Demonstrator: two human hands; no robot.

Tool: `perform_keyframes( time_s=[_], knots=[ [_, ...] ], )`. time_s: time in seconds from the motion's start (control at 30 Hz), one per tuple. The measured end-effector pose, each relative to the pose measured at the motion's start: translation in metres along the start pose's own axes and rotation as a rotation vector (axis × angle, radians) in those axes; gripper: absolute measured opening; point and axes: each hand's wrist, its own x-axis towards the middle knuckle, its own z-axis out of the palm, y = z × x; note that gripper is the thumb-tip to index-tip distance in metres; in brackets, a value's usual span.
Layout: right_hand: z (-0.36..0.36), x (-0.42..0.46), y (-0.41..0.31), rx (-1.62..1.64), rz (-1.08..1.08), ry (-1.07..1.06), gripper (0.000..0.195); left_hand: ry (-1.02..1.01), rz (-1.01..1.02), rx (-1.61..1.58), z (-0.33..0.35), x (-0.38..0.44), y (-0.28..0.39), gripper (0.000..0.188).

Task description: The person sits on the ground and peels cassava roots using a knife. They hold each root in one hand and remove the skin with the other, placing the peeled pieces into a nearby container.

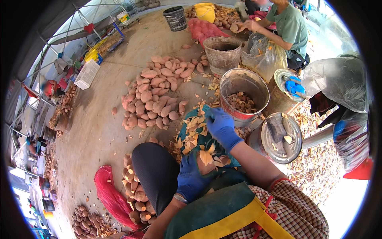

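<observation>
My left hand (191,176), in a blue knit work glove, holds a sweet potato (206,163) above my lap; orange flesh shows on its upper side. My right hand (220,124), gloved alike, is raised beyond it with fingers curled; whether it grips a tool I cannot tell. Peelings (192,131) lie over a green cloth between my knees. Left of my knee is a pile of sweet potatoes with cut ends (140,195). Farther ahead lies a large heap of whole sweet potatoes (152,92).
A bucket with small pieces (244,76) stands just past my right hand. Beside my right arm is a lidded drum (295,149) bearing a knife-like tool. A red mesh bag (112,194) lies at left. A co-worker (291,27) sits at upper right near an empty-looking bucket (222,56).
</observation>
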Motion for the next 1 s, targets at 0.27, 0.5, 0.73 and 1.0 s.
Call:
perform_keyframes(
  time_s=[0.27, 0.5, 0.73, 1.0],
  knots=[
    [0.026, -0.021, 0.031, 0.194, 0.183, -0.029, 0.048, -0.009, 0.017, -0.102, -0.002, -0.001, -0.007, 0.09],
    [-0.007, -0.008, 0.009, 0.593, 0.322, 0.021, 0.039, -0.02, 0.024, -0.287, -0.004, -0.001, -0.023, 0.082],
    [0.017, -0.01, 0.003, 0.289, 0.206, -0.086, 0.042, 0.053, -0.005, -0.289, 0.005, 0.001, -0.025, 0.076],
    [-0.014, 0.031, 0.041, 0.281, 0.404, 0.218, 0.024, 0.001, -0.005, -0.271, 0.0, -0.01, -0.028, 0.076]
  ],
)
